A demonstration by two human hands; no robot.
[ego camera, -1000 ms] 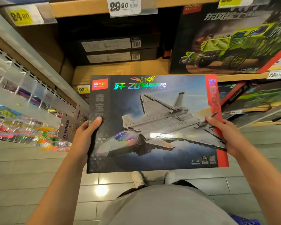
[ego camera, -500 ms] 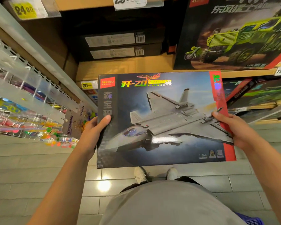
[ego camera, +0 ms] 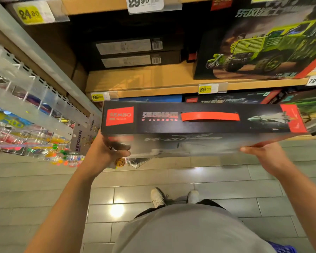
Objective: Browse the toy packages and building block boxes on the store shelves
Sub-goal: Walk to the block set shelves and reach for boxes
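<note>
Both forearms bare to the frame edge, no sleeves visible, nothing on either wrist; left hand (ego camera: 106, 152) and right hand (ego camera: 263, 154) ungloved. A small dark spot, possibly a ring, sits on a left-hand finger but it's too blurred to tell. Loose plain light-grey top (ego camera: 190, 230) fills the lower middle, dark trousers or shorts (ego camera: 208, 202) just show past its hem, and light off-white lace-up sneakers: left shoe (ego camera: 157, 197), right shoe (ego camera: 193, 196).

Grey tile floor (ego camera: 217, 181), wood shelves (ego camera: 153, 79).
</note>
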